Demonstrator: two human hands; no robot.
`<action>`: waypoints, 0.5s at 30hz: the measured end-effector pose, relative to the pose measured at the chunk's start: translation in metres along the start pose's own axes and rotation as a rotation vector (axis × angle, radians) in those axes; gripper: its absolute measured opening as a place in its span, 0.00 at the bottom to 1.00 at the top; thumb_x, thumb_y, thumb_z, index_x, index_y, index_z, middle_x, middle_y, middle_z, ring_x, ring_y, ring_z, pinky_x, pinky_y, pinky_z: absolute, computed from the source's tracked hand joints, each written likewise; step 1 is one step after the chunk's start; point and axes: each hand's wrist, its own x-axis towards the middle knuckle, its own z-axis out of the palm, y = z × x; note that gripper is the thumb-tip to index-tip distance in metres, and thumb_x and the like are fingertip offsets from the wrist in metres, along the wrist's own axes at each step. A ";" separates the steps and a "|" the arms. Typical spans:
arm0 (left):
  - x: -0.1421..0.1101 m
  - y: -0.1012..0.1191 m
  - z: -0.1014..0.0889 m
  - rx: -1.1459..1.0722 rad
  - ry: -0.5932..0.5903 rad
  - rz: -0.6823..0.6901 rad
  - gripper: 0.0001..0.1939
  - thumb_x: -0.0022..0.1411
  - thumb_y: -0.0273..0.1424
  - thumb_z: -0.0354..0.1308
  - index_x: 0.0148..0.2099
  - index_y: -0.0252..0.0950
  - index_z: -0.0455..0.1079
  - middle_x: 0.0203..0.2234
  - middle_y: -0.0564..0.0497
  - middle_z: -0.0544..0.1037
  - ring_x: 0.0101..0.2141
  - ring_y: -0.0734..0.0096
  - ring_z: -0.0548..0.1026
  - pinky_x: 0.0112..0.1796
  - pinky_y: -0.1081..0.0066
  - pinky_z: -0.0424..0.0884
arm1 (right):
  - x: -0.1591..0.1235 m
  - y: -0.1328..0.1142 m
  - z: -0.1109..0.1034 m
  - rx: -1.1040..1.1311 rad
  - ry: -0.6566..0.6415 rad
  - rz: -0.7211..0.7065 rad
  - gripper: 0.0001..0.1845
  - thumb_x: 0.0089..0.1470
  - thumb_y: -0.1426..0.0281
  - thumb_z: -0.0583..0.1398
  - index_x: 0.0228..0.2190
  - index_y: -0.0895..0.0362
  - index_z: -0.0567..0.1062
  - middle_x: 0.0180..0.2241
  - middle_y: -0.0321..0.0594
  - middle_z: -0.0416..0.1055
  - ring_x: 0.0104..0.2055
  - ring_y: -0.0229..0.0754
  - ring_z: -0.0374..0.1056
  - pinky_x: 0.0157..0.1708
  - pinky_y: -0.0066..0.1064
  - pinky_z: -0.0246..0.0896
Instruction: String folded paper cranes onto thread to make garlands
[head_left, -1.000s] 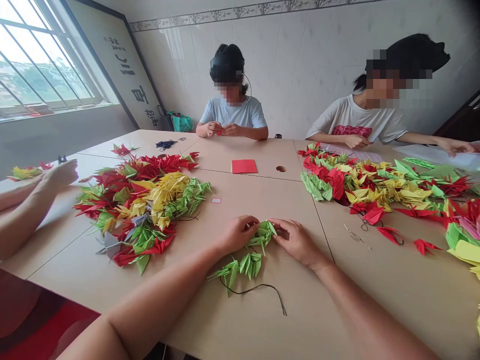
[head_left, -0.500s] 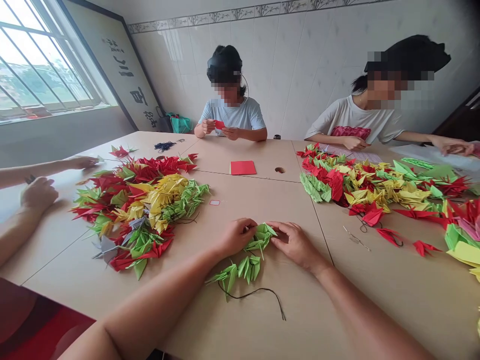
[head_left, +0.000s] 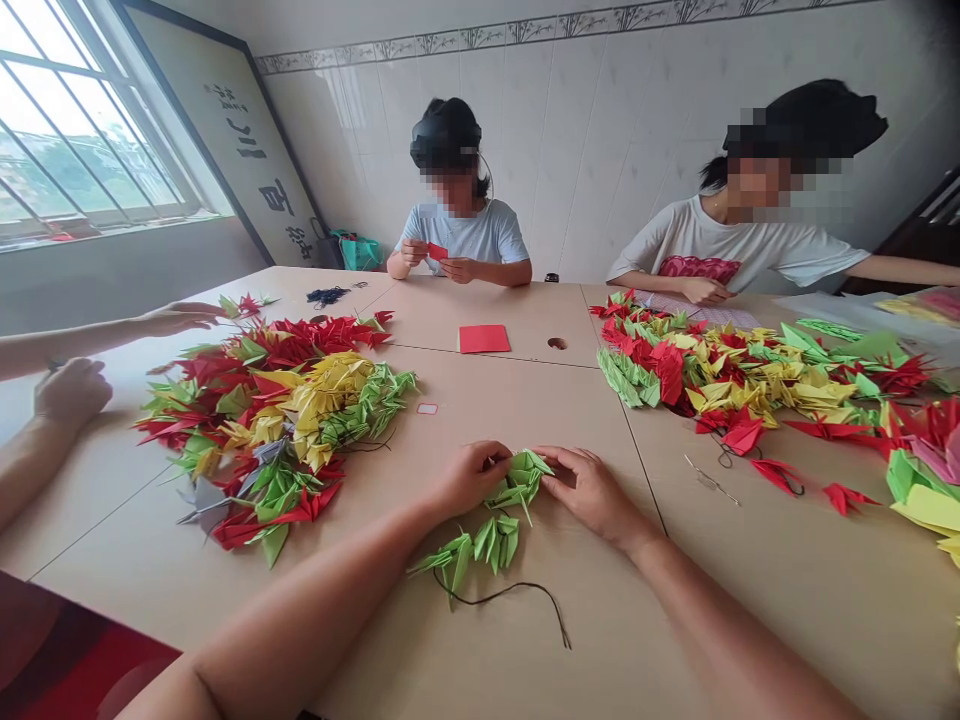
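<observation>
Between my hands is a bunch of green folded paper cranes (head_left: 523,482) on a string. My left hand (head_left: 476,478) pinches its left side, fingers curled around the paper. On the right side, my right hand (head_left: 589,488) grips the same bunch between thumb and fingers. More strung green paper cranes (head_left: 495,543) lie on the table just below. A dark cord (head_left: 525,588) trails from them in a curve toward the table's near edge. The exact fingertip contact is partly hidden by the folded paper.
A large heap of red, yellow and green paper cranes (head_left: 270,420) lies left; another heap (head_left: 750,370) lies right. Red paper (head_left: 484,339) sits ahead, a wire needle (head_left: 712,481) to the right. A co-worker's hand (head_left: 73,390) rests left. Two people sit opposite.
My hands keep hold of the green cranes with hardly any movement. At left, a co-worker's hand has reached toward the small red-and-green cranes. The person opposite has raised a red paper.
</observation>
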 end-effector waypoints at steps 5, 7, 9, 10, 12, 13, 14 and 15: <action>-0.005 0.003 -0.002 -0.027 -0.022 -0.012 0.12 0.58 0.34 0.49 0.37 0.34 0.71 0.27 0.53 0.74 0.27 0.76 0.67 0.29 0.77 0.62 | 0.000 -0.002 0.000 -0.007 0.009 -0.017 0.18 0.50 0.72 0.57 0.44 0.53 0.73 0.38 0.41 0.75 0.40 0.43 0.69 0.44 0.38 0.64; -0.007 0.004 -0.002 -0.025 -0.021 -0.001 0.12 0.58 0.33 0.49 0.36 0.34 0.71 0.27 0.53 0.73 0.28 0.76 0.67 0.30 0.77 0.62 | 0.000 -0.005 -0.002 -0.015 0.009 -0.021 0.17 0.50 0.72 0.57 0.43 0.54 0.73 0.37 0.41 0.75 0.39 0.43 0.70 0.44 0.39 0.64; -0.008 0.004 -0.003 -0.031 -0.008 0.003 0.11 0.58 0.33 0.50 0.36 0.34 0.71 0.27 0.53 0.73 0.28 0.76 0.67 0.31 0.77 0.62 | -0.001 -0.008 -0.003 -0.031 -0.001 -0.028 0.17 0.49 0.73 0.57 0.43 0.53 0.73 0.36 0.40 0.75 0.39 0.43 0.70 0.45 0.40 0.64; -0.008 0.004 -0.003 -0.044 -0.004 -0.005 0.11 0.58 0.34 0.50 0.36 0.34 0.71 0.27 0.53 0.73 0.28 0.76 0.67 0.30 0.77 0.62 | -0.001 -0.009 -0.004 -0.041 -0.008 -0.032 0.18 0.49 0.74 0.56 0.43 0.53 0.73 0.35 0.39 0.75 0.39 0.42 0.70 0.46 0.40 0.63; -0.007 0.003 -0.003 -0.078 -0.004 -0.032 0.12 0.58 0.34 0.49 0.37 0.33 0.70 0.26 0.53 0.72 0.26 0.76 0.65 0.28 0.77 0.61 | -0.003 -0.007 -0.003 -0.064 -0.015 -0.042 0.20 0.48 0.77 0.55 0.44 0.52 0.72 0.35 0.38 0.75 0.39 0.42 0.70 0.47 0.41 0.62; -0.007 0.003 -0.003 -0.093 -0.004 -0.043 0.12 0.58 0.35 0.49 0.38 0.33 0.70 0.25 0.53 0.72 0.25 0.77 0.64 0.27 0.77 0.60 | -0.004 -0.004 -0.002 -0.074 -0.015 -0.048 0.22 0.47 0.79 0.54 0.45 0.53 0.71 0.36 0.38 0.75 0.40 0.42 0.70 0.48 0.41 0.62; -0.006 0.002 -0.003 -0.103 -0.004 -0.049 0.13 0.58 0.35 0.49 0.38 0.33 0.70 0.25 0.54 0.72 0.25 0.77 0.64 0.26 0.77 0.60 | -0.004 -0.002 -0.001 -0.081 -0.014 -0.051 0.25 0.45 0.80 0.53 0.46 0.53 0.70 0.37 0.38 0.75 0.41 0.42 0.70 0.48 0.41 0.62; -0.006 0.002 -0.004 -0.109 -0.003 -0.049 0.13 0.58 0.35 0.49 0.39 0.33 0.70 0.25 0.53 0.71 0.24 0.77 0.63 0.26 0.77 0.60 | -0.004 0.001 0.000 -0.086 -0.011 -0.050 0.27 0.44 0.81 0.52 0.47 0.53 0.69 0.38 0.39 0.75 0.42 0.41 0.70 0.48 0.40 0.63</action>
